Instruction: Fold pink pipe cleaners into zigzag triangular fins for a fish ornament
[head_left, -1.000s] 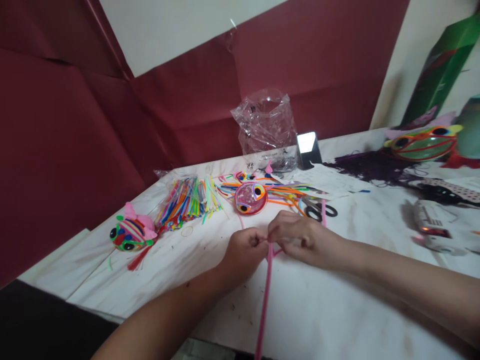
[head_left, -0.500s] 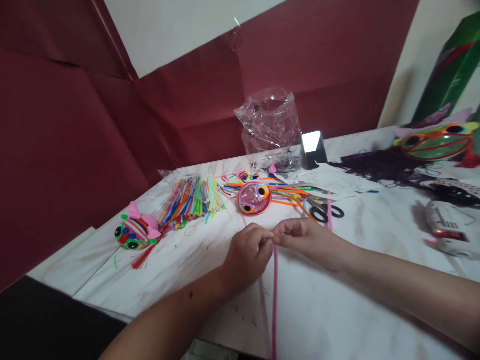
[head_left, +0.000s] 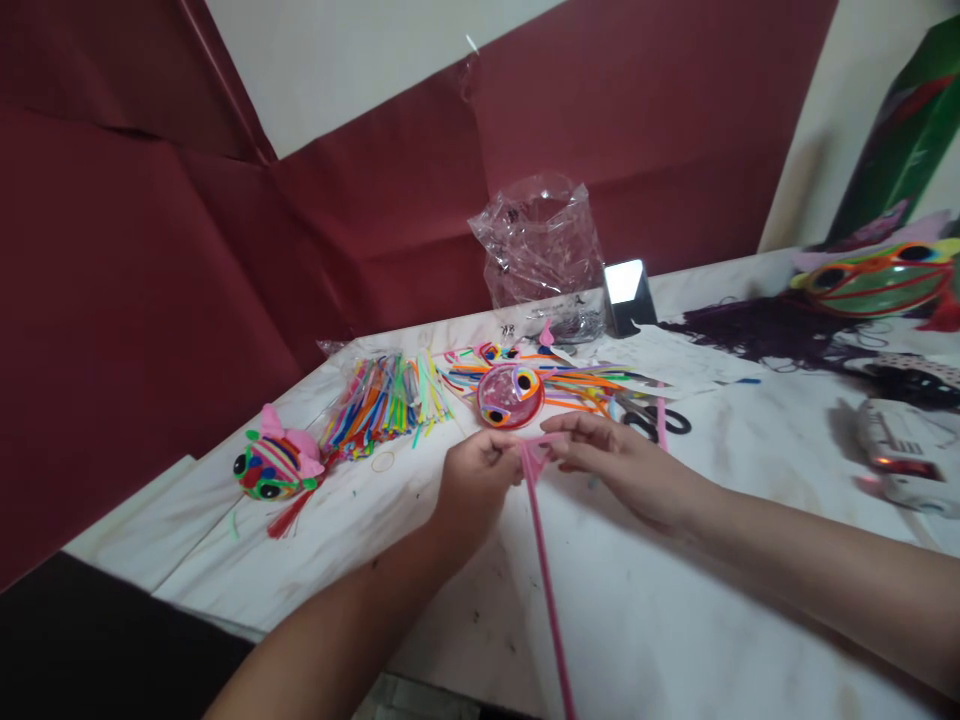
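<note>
A long pink pipe cleaner (head_left: 544, 560) runs down from my hands to the bottom edge of the view, its upper end bent into a small loop. My left hand (head_left: 480, 485) is closed, pinching it near the bend. On the other side, my right hand (head_left: 619, 460) has the bent end between its thumb and forefinger. Just beyond my fingers lies a round clear pink-rimmed piece (head_left: 508, 398) with two cartoon eyes. Black-handled scissors (head_left: 656, 418) are behind my right hand, with a short pink strip (head_left: 661, 420) across them.
Bundled colourful pipe cleaners (head_left: 382, 405) lie on the marble-look table (head_left: 315, 590). A finished-looking fish figure (head_left: 276, 462) is at left. A clear plastic bag (head_left: 540, 250) and a dark device with a bright screen (head_left: 628, 298) stand behind. At right are purple strands (head_left: 750, 325) and a white device (head_left: 904, 450).
The pink pipe cleaner's top now shows a bent loop. My hands have moved slightly apart, the left one to the left, and the right fingers have spread a little. The pipe cleaner's lower end swung right.
</note>
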